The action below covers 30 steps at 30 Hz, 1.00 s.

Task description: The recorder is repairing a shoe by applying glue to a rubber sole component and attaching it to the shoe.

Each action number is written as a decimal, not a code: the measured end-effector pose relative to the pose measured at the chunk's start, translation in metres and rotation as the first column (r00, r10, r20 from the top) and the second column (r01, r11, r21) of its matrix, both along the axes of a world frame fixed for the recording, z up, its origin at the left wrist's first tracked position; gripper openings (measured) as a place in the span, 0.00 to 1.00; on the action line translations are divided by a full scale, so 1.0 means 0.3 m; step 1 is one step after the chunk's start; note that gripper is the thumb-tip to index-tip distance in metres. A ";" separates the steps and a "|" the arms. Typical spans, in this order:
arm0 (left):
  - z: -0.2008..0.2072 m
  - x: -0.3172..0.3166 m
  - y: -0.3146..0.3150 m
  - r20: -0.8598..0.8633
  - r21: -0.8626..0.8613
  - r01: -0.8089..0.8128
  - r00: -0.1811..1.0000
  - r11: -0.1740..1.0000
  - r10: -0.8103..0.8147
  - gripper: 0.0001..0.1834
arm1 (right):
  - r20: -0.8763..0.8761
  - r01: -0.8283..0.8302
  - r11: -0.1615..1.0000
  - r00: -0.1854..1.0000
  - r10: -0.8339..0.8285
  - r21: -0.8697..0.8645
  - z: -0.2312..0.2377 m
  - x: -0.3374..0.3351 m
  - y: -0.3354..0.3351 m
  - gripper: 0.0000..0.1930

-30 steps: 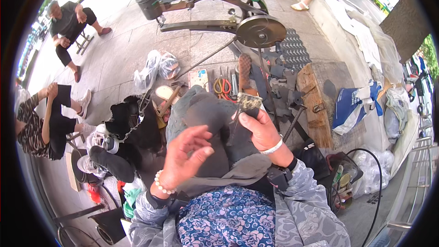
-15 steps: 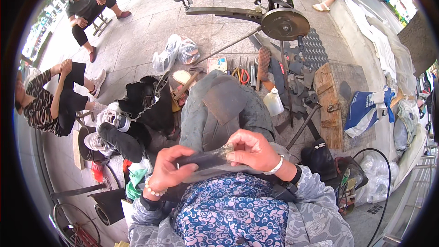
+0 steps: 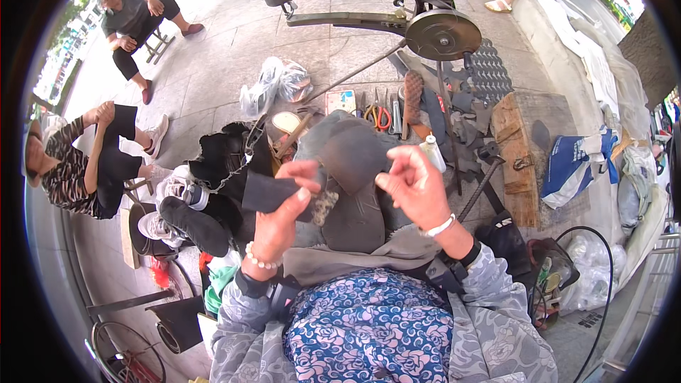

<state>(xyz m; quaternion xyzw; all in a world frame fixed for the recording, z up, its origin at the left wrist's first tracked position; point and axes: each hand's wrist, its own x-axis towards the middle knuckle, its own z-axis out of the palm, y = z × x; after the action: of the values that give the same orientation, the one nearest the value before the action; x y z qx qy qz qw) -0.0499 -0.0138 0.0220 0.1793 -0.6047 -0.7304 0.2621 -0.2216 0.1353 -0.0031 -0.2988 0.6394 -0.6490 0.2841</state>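
Observation:
My left hand (image 3: 280,216) is closed on a flat black piece (image 3: 264,193), dark like rubber or leather, with a pale, mottled, crusty end pointing right. Its fingers are partly blurred. My right hand (image 3: 418,195) is raised to the right, apart from the piece, thumb and forefinger spaced with nothing visible between them. Below and beyond both hands, a dark grey cover (image 3: 316,135) lies over my knees, with a brown-grey flat patch (image 3: 351,156) on top.
Ahead stands a hand-cranked machine with a wheel (image 3: 443,34). Pliers (image 3: 379,115), a squeeze bottle (image 3: 431,152) and dark scraps lie beyond my knees. A wooden box (image 3: 528,149) stands right. Shoes (image 3: 188,220) and a black bag (image 3: 220,156) are left, near two seated people.
My right hand has let go of the black piece's crusty end and moved up and right. My left hand has lifted and turned the piece, so the crusty end now tilts downward.

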 end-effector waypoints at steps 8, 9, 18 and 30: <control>-0.022 -0.084 -0.052 0.225 -0.177 -0.059 0.969 0.983 0.099 0.08 | 0.097 -0.003 0.983 0.995 -0.015 0.183 -0.050 -0.082 -0.103 0.18; 0.001 -0.081 -0.034 0.262 -0.111 -0.075 0.960 0.991 0.101 0.08 | -0.006 0.014 0.993 1.000 -0.013 0.116 -0.066 -0.098 -0.109 0.15; -0.001 -0.020 0.018 0.405 0.006 -0.136 0.906 0.991 0.122 0.07 | -0.384 -0.073 0.997 0.922 0.057 -0.029 -0.064 -0.120 -0.155 0.12; -0.204 0.041 -0.008 -0.045 0.513 -0.053 0.995 0.857 0.088 0.18 | -0.544 0.383 0.687 0.839 0.020 0.617 -0.697 -0.578 0.049 0.17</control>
<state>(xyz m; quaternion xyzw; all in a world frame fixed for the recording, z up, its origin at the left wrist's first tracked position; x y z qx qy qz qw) -0.0375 -0.0162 -0.0393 0.2398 -0.3733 -0.8600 0.2520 -0.3949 0.1501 -0.2123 -0.2600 0.9161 -0.2770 0.1280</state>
